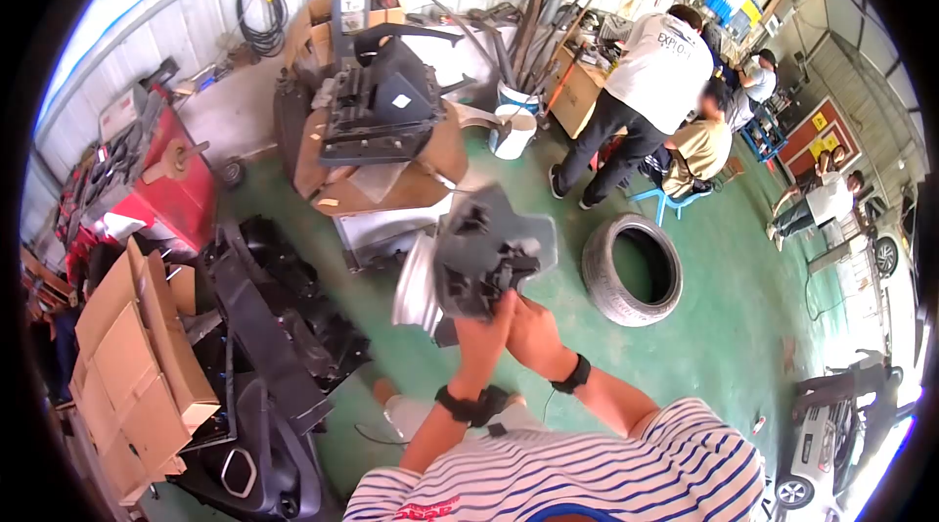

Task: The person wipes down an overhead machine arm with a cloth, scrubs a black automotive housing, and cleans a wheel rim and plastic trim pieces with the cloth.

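Observation:
A dark grey molded plastic part is held up in front of my body, above the green floor. My left hand grips its lower edge, with the fingers partly hidden by the part. Close beside it, my right hand is closed at the same lower edge, and the two hands touch or nearly touch. Behind the part to the left stands a silver wheel rim, partly covered by it. Both wrists wear black bands.
A tire lies on the floor at right. Black plastic panels and a cardboard box are at left. Ahead is a machine with black parts on top. A person in a white shirt stands near a seated person.

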{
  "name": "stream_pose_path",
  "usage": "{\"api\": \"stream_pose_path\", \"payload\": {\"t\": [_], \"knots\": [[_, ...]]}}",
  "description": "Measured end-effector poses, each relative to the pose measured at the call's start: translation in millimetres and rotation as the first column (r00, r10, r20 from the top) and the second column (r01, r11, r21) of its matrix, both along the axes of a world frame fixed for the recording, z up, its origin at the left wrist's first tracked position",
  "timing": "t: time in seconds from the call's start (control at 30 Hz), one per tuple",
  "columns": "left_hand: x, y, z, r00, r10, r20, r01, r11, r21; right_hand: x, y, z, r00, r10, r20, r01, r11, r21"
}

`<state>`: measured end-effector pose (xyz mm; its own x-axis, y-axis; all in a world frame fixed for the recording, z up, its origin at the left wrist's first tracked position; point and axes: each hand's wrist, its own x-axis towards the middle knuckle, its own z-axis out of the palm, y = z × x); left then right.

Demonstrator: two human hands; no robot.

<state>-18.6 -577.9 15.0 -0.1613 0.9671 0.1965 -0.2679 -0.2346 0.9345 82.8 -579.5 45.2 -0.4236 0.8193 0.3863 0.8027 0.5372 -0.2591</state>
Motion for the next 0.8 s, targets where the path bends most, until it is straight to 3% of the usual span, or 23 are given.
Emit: {"api": "stream_pose_path", "payload": {"t": [0.07, 0.2, 0.3, 0.37, 0.43, 0.5, 0.57, 0.63, 0.67, 0.7, 0.77, 0.8], "knots": [[-46, 11, 16, 0.984, 0.144, 0.108, -0.143, 0.99, -0.017, -44, 3, 5, 0.997, 0.06, 0.039, -0.06, 0.998, 0.009], [-122, 22, 34, 0.954, 0.285, 0.097, -0.291, 0.955, 0.052, -126, 15, 3, 0.993, 0.103, -0.065, -0.104, 0.994, -0.014], [-177, 5, 57, 0.937, 0.35, -0.01, -0.348, 0.934, 0.085, -171, 12, 10, 0.96, 0.255, -0.113, -0.261, 0.964, -0.042], [-211, 9, 63, 0.908, 0.396, -0.136, -0.349, 0.895, 0.278, -189, 14, 21, 0.948, 0.278, -0.155, -0.292, 0.954, -0.07], [-241, 9, 59, 0.878, 0.388, -0.281, -0.284, 0.894, 0.346, -189, 14, 27, 0.833, 0.499, -0.239, -0.467, 0.866, 0.181], [-273, 5, 59, 0.805, 0.423, -0.416, -0.3, 0.895, 0.33, -185, 15, 15, 0.82, 0.457, -0.344, -0.429, 0.889, 0.158], [-302, 1, 51, 0.714, 0.5, -0.489, -0.401, 0.866, 0.3, -191, 15, 11, 0.789, 0.082, -0.609, -0.007, 0.992, 0.124], [-326, 0, 52, 0.782, 0.495, -0.379, -0.403, 0.865, 0.299, -207, 33, 1, 0.717, 0.067, -0.694, -0.038, 0.998, 0.057], [-339, -3, 48, 0.787, 0.449, -0.423, -0.373, 0.893, 0.253, -214, 42, -16, 0.576, 0.027, -0.817, -0.263, 0.952, -0.154], [-349, -8, 44, 0.791, 0.394, -0.468, -0.342, 0.919, 0.195, -222, 45, -26, 0.432, -0.08, -0.898, -0.499, 0.808, -0.312], [-359, -8, 40, 0.791, 0.394, -0.469, -0.319, 0.918, 0.234, -239, 49, -3, 0.559, -0.137, -0.818, -0.7, 0.45, -0.554], [-363, -12, 37, 0.79, 0.396, -0.468, -0.298, 0.915, 0.271, -254, 41, 9, 0.597, -0.139, -0.79, -0.665, 0.464, -0.585]]}}
